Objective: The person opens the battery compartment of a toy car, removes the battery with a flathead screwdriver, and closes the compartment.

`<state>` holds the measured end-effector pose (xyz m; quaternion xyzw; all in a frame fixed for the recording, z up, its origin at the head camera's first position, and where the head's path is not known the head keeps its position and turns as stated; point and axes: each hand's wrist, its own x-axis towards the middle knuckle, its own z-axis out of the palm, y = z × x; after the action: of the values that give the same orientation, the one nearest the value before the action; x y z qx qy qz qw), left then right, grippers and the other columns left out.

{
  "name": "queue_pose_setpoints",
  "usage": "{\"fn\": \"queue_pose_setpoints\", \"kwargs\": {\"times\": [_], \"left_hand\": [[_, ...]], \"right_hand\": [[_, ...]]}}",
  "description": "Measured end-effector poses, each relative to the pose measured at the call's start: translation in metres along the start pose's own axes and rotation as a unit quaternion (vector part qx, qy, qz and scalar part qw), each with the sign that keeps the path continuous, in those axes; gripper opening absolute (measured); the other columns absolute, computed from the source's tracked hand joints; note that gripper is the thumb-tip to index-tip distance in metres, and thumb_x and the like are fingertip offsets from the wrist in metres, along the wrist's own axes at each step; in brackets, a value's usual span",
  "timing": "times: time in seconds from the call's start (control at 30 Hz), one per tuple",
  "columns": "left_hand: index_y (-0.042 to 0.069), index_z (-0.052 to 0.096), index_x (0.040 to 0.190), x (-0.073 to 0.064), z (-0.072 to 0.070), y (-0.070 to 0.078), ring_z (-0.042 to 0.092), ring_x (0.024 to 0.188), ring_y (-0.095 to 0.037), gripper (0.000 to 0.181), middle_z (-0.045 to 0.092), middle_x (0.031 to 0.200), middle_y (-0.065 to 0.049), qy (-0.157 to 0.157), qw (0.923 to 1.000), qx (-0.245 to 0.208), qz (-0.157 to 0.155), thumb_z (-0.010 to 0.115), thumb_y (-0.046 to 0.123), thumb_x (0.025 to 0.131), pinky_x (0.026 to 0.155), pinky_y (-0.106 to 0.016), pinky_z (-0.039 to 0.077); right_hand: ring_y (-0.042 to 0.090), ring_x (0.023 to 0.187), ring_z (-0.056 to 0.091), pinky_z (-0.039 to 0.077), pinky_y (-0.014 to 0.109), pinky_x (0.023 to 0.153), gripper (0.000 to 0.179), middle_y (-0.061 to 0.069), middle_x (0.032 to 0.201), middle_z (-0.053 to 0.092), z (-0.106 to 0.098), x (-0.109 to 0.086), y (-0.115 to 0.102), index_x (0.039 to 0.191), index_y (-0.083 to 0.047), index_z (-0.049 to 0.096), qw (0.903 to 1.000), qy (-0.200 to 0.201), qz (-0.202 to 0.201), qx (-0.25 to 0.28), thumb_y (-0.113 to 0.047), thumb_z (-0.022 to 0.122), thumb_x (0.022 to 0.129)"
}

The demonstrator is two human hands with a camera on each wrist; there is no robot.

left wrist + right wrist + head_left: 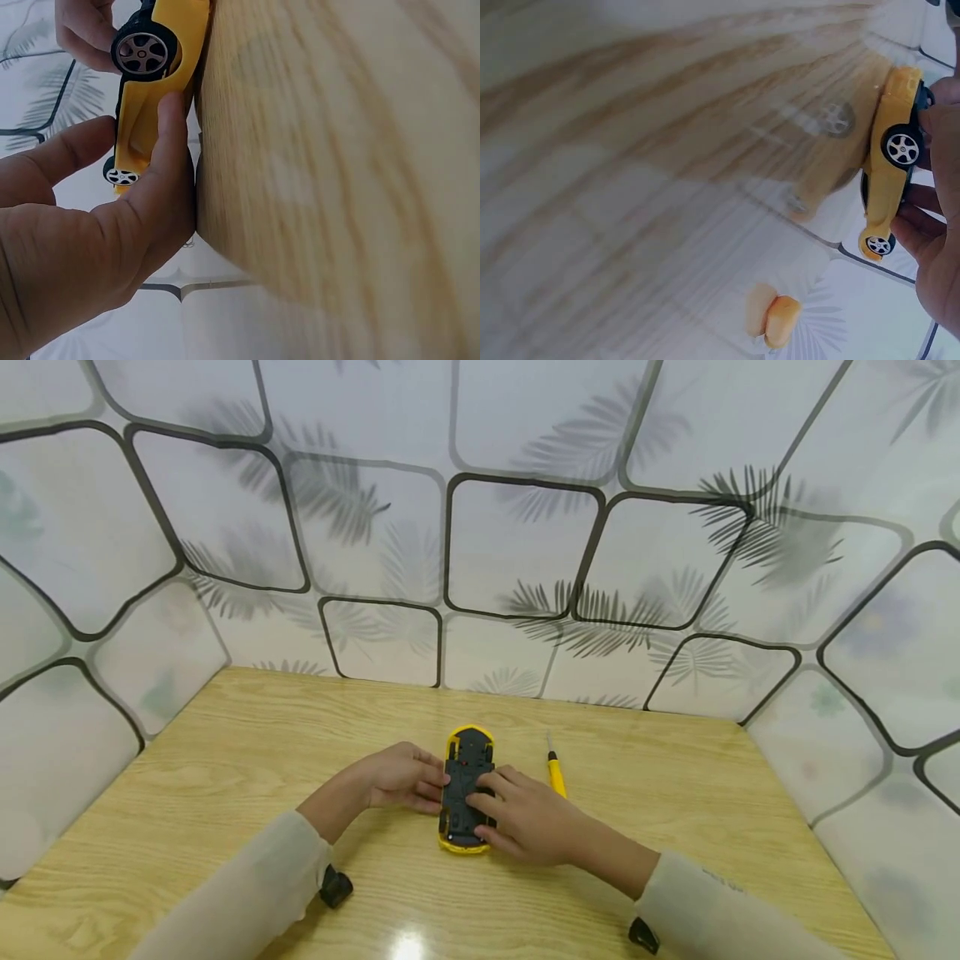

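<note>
A yellow toy car (468, 789) lies upside down on the table, its black underside facing up. Along its left flank lies my left hand (408, 779); in the left wrist view the thumb touches the underside edge near a small wheel (122, 177), while a finger runs along the yellow side. My right hand (536, 818) rests bent fingertips on the black underside from the right. From the right wrist, the car's yellow side (889, 176) shows uncovered, with the fingers above it on the underside. A screwdriver (556, 774) with a yellow handle lies beyond the right hand.
The wood-grain table (300, 727) is bounded by patterned white panels (517, 543) at the back and both sides. A dark wrist device (335, 887) sits by the left cuff, another (642, 935) by the right cuff.
</note>
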<state>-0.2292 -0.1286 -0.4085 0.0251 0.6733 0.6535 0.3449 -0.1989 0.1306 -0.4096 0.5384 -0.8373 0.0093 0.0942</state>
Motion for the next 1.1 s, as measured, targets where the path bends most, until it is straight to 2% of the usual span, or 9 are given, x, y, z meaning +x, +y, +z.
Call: {"fn": "queue_pose_setpoints", "kwargs": {"times": [0.23,0.5,0.63,0.9,1.1], "left_hand": [[-0.016,0.037,0.148,0.001,-0.002,0.001,0.069,0.109,-0.033,0.053,0.067,0.124,-0.026,-0.009,0.9999,-0.007,-0.003,0.056,0.003,0.103,0.094,-0.047,0.060],[-0.014,0.045,0.143,0.002,-0.004,0.001,0.070,0.106,-0.031,0.045,0.067,0.123,-0.026,-0.007,0.9999,-0.011,-0.006,0.056,0.001,0.102,0.093,-0.047,0.060],[-0.016,0.044,0.144,0.002,-0.003,0.001,0.070,0.106,-0.032,0.046,0.066,0.122,-0.027,-0.006,0.9999,-0.009,-0.002,0.055,0.000,0.101,0.093,-0.047,0.060],[-0.017,0.037,0.148,0.003,-0.003,0.001,0.068,0.109,-0.035,0.051,0.062,0.126,-0.031,-0.010,0.9999,-0.004,0.001,0.054,-0.001,0.102,0.093,-0.048,0.060],[-0.018,0.035,0.149,0.003,-0.005,0.001,0.067,0.112,-0.038,0.054,0.061,0.128,-0.031,-0.014,0.9999,0.001,0.006,0.055,-0.001,0.102,0.094,-0.048,0.060]], "right_hand": [[0.021,0.117,0.057,0.052,0.037,0.101,0.036,0.004,0.127,0.062,-0.007,0.006,0.005,0.132,-0.012,0.064,0.9975,-0.010,0.028,0.063,-0.036,0.056,0.106],[0.024,0.118,0.056,0.054,0.042,0.097,0.035,0.006,0.126,0.063,-0.011,0.016,0.013,0.132,-0.010,0.065,0.9850,0.012,0.113,0.130,-0.031,0.063,0.104],[0.026,0.113,0.057,0.054,0.043,0.094,0.034,0.007,0.123,0.063,-0.012,0.019,0.016,0.130,-0.009,0.066,0.9798,0.030,0.141,0.139,-0.028,0.066,0.103],[0.024,0.105,0.057,0.054,0.041,0.087,0.031,0.007,0.115,0.063,-0.010,0.023,0.023,0.126,-0.009,0.068,0.9747,0.050,0.179,0.124,-0.027,0.069,0.101],[0.026,0.108,0.057,0.055,0.043,0.089,0.032,0.008,0.116,0.063,-0.008,0.024,0.027,0.126,-0.008,0.069,0.9641,0.063,0.207,0.155,-0.025,0.072,0.099]]}}
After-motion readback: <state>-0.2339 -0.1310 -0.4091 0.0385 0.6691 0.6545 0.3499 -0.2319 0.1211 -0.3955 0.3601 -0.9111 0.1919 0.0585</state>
